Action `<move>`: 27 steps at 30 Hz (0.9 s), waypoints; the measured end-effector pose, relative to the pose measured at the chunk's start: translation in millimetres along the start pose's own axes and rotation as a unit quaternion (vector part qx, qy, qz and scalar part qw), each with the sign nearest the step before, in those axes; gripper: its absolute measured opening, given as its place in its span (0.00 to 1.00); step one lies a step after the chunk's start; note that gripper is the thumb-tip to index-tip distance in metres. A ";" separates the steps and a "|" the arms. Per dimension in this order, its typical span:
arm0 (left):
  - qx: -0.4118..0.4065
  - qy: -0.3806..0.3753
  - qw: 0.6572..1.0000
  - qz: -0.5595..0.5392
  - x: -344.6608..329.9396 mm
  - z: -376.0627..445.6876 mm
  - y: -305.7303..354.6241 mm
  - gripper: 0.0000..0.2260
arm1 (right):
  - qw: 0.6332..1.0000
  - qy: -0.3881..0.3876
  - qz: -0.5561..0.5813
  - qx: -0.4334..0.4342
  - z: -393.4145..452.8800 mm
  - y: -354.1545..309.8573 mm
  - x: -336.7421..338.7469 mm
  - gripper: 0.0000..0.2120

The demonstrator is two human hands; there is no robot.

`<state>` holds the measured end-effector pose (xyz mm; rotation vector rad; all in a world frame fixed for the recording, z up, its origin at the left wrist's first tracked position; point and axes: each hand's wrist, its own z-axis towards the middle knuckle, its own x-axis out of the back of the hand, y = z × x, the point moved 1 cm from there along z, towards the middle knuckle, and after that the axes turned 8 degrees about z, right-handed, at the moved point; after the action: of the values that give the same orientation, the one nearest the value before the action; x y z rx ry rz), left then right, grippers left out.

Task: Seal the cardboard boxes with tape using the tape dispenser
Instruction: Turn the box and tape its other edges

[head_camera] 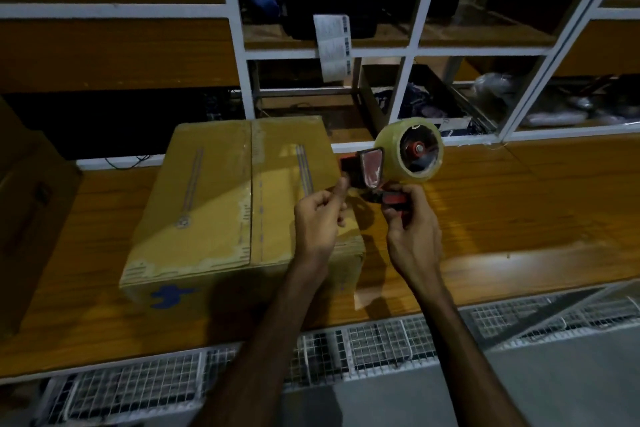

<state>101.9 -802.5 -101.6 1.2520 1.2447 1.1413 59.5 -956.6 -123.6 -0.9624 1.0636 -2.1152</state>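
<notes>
A closed cardboard box (221,204) lies on the wooden table (519,218), with its flaps meeting along a centre seam and a blue mark on its near side. Above the box's right edge I hold a red tape dispenser (372,168) carrying a roll of clear tape (410,149). My right hand (412,229) grips the dispenser's red handle from below. My left hand (320,215) pinches at the dispenser's front end, thumb and fingers closed near the blade; whether tape is between them is too small to tell.
A second brown box (31,218) stands at the table's left end. White-framed shelving (239,45) with dark goods and a hanging paper label (334,45) rises behind the table. Wire-mesh panels (346,350) run along the floor below the table's front edge.
</notes>
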 end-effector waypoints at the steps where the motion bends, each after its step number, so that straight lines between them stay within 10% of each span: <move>1: 0.006 -0.017 1.000 -0.020 5.2 -0.9 0.1 0.20 | 1.000 0.004 0.005 -0.001 1.1 -5.2 -2.6 0.16; 9: 0.082 -0.169 0.950 -0.249 46.4 -9.4 9.1 0.07 | 0.999 0.019 0.029 0.039 11.9 -45.2 -30.4 0.19; 16: 0.122 -0.245 0.888 -0.368 95.5 -17.6 20.9 0.18 | 0.995 0.019 0.048 0.090 12.6 -73.8 -59.6 0.15; 27: 0.142 -0.117 0.961 -0.207 189.4 -12.0 38.7 0.02 | 0.978 -0.016 0.036 0.204 -10.8 -114.3 -119.3 0.13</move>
<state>97.6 -612.0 -66.6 1.2167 1.4357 0.5099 99.8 -804.2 -72.9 -0.7408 0.6008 -2.1345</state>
